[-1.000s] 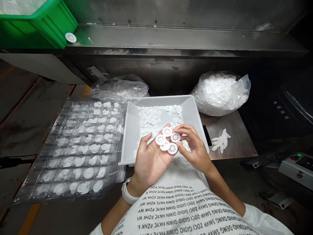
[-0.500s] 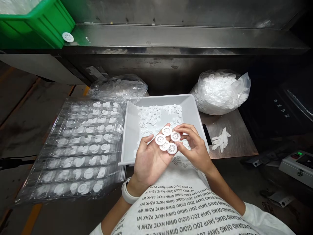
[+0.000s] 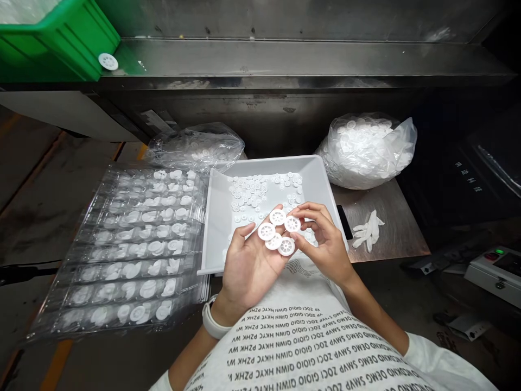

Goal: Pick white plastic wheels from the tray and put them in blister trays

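Observation:
My left hand [image 3: 249, 267] is turned palm up, thumb apart, and holds several white plastic wheels [image 3: 266, 232] lying on its fingers. The wheels are round and spoked, set in a loose cluster, some overlapping. With thumb and fingers, my right hand [image 3: 328, 247] grips the edge of the rightmost wheel [image 3: 292, 224] of the cluster. Both hands are over the near part of a grey tray [image 3: 217, 214]. Many small white wheels [image 3: 249, 190] lie on the tray's floor, partly hidden behind my hands.
Left of the tray lies a clear blister tray [image 3: 134, 233] with rows of white parts. Behind stand two plastic bags [image 3: 366, 149] [image 3: 199, 144] of white parts. A white glove [image 3: 368, 232] rests at right. A green crate [image 3: 52, 46] and a loose wheel [image 3: 108, 61] sit on the metal ledge.
My right hand and the wheel in its fingers have shifted very slightly. The other wheels stay on my left hand almost unmoved. The head view has moved a little.

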Action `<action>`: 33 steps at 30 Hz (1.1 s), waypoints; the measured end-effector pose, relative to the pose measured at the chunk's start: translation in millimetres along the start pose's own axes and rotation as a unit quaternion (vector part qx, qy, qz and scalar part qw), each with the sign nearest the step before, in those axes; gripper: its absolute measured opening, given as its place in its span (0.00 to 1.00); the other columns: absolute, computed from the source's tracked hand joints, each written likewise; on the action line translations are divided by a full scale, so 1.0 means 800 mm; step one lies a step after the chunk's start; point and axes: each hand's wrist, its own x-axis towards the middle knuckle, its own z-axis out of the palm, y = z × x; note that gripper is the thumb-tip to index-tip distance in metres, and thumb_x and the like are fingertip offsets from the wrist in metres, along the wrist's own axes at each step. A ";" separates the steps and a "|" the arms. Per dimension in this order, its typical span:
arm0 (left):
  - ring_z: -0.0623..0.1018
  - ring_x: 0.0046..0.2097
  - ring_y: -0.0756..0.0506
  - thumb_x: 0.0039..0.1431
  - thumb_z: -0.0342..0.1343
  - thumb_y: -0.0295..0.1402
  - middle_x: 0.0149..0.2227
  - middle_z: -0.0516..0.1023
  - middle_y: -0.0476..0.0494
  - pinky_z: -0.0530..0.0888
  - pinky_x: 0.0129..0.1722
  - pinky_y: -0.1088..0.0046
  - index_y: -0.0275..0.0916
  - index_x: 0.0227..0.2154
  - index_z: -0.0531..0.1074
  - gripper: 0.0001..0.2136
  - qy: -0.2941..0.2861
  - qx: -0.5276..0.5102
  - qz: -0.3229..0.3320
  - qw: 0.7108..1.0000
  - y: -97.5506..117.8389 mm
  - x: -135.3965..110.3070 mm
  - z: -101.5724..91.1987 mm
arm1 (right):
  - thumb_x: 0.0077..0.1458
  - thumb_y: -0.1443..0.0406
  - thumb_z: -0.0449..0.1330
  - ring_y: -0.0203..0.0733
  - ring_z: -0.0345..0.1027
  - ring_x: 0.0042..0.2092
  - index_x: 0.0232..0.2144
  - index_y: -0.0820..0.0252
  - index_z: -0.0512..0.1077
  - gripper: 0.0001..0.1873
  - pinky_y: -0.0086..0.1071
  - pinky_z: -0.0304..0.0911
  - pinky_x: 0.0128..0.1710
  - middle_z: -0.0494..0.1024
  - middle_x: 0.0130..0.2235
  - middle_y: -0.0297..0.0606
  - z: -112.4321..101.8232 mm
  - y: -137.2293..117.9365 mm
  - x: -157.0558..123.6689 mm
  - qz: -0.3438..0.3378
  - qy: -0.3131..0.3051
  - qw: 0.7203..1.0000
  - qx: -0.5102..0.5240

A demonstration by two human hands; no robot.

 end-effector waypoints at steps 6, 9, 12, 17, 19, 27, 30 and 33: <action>0.74 0.42 0.46 0.63 0.45 0.35 0.40 0.72 0.39 0.74 0.45 0.67 0.31 0.56 0.65 0.21 -0.010 -0.012 0.000 1.000 0.001 0.000 0.000 | 0.55 0.66 0.62 0.45 0.62 0.53 0.45 0.53 0.71 0.14 0.37 0.66 0.45 0.65 0.50 0.40 0.001 0.000 0.000 -0.004 0.000 1.000 -0.009; 0.74 0.43 0.45 0.63 0.45 0.35 0.40 0.73 0.39 0.74 0.46 0.67 0.31 0.57 0.64 0.22 -0.010 -0.010 -0.002 1.000 0.001 0.000 0.001 | 0.55 0.66 0.62 0.45 0.62 0.54 0.45 0.53 0.71 0.15 0.36 0.65 0.45 0.65 0.50 0.40 0.001 0.000 0.000 -0.004 -0.002 1.000 -0.013; 0.75 0.44 0.45 0.63 0.44 0.35 0.42 0.74 0.38 0.74 0.46 0.67 0.33 0.58 0.63 0.22 -0.012 -0.004 -0.003 1.000 0.000 0.001 0.001 | 0.55 0.66 0.62 0.46 0.59 0.56 0.47 0.52 0.70 0.16 0.37 0.65 0.46 0.64 0.51 0.41 -0.001 -0.002 -0.001 -0.012 -0.006 0.999 -0.030; 0.75 0.50 0.42 0.64 0.43 0.36 0.52 0.73 0.35 0.73 0.49 0.63 0.36 0.59 0.63 0.22 -0.024 0.019 -0.004 1.000 -0.001 0.003 -0.001 | 0.54 0.66 0.64 0.51 0.57 0.57 0.46 0.52 0.71 0.16 0.47 0.61 0.53 0.61 0.54 0.42 -0.004 -0.016 -0.005 -0.095 -0.012 0.983 -0.154; 0.74 0.50 0.42 0.64 0.42 0.36 0.51 0.73 0.36 0.73 0.50 0.62 0.37 0.59 0.63 0.22 -0.031 0.024 -0.007 0.999 -0.001 0.004 -0.002 | 0.54 0.66 0.64 0.51 0.57 0.55 0.42 0.52 0.73 0.12 0.48 0.62 0.52 0.63 0.54 0.42 -0.004 -0.021 -0.005 -0.146 -0.037 0.966 -0.210; 0.75 0.48 0.46 0.64 0.43 0.34 0.49 0.75 0.37 0.71 0.52 0.68 0.36 0.57 0.65 0.21 -0.014 0.019 0.014 1.000 -0.002 0.004 -0.001 | 0.56 0.71 0.62 0.49 0.60 0.52 0.38 0.54 0.74 0.08 0.48 0.65 0.49 0.69 0.50 0.40 0.005 -0.024 -0.005 -0.223 -0.056 0.943 -0.239; 0.75 0.44 0.47 0.64 0.43 0.32 0.46 0.76 0.38 0.72 0.51 0.67 0.35 0.57 0.66 0.20 -0.013 0.011 0.014 1.000 -0.003 0.003 -0.001 | 0.56 0.71 0.62 0.48 0.61 0.52 0.39 0.53 0.74 0.09 0.48 0.66 0.48 0.69 0.49 0.41 0.005 -0.022 -0.006 -0.229 -0.054 0.944 -0.232; 0.76 0.44 0.48 0.64 0.42 0.30 0.47 0.76 0.37 0.72 0.50 0.68 0.35 0.56 0.65 0.20 -0.013 0.004 0.012 1.000 -0.003 0.004 -0.002 | 0.55 0.71 0.62 0.48 0.61 0.51 0.38 0.54 0.74 0.08 0.48 0.66 0.49 0.70 0.49 0.41 0.005 -0.021 -0.007 -0.223 -0.053 0.946 -0.230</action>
